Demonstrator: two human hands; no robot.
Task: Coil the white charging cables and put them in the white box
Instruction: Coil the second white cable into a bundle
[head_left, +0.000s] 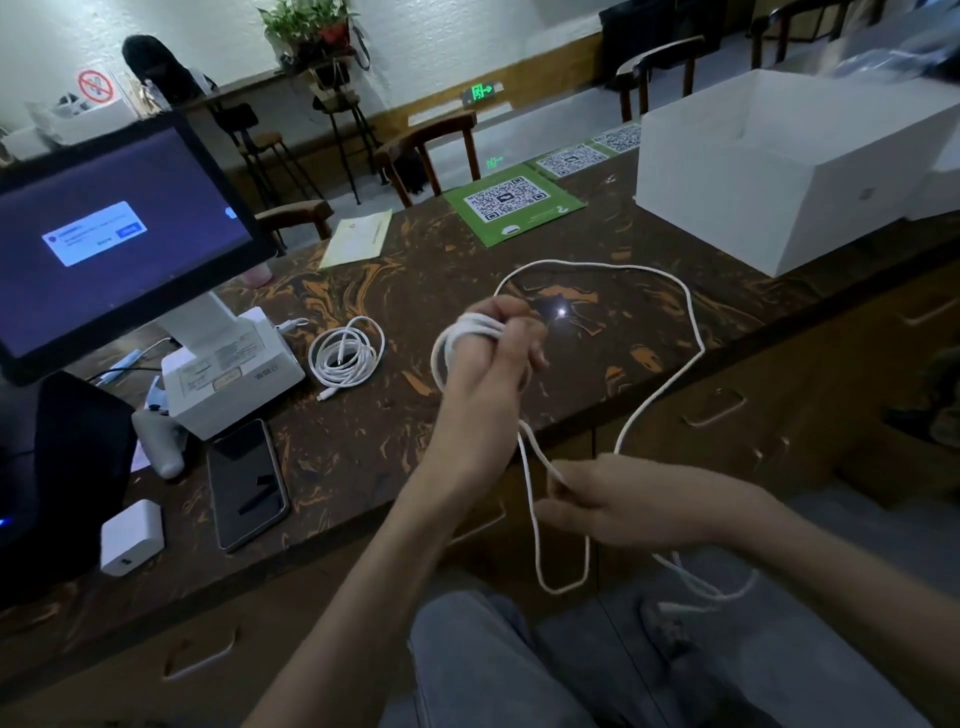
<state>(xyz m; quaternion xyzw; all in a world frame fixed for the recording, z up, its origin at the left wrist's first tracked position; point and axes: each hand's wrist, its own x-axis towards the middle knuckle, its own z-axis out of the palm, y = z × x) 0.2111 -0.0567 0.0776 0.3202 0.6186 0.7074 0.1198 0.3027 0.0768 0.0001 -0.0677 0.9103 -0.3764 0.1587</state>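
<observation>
My left hand (498, 358) is raised over the marbled table, gripping several turns of a white charging cable (691, 317) wound round its fingers. The free length arcs out over the table, drops past the table's edge and loops back to my right hand (618, 501), which pinches it near my lap. Its tail hangs below that hand. A second white cable (345, 356) lies coiled on the table to the left of my left hand. The open white box (779, 208) stands at the table's far right.
A point-of-sale screen (114, 234) on a white printer base (234, 369) stands at the left. A black phone (247, 483) and a white charger brick (132, 535) lie near the front edge. Green QR placards (511, 205) lie toward the back. Chairs stand beyond the table.
</observation>
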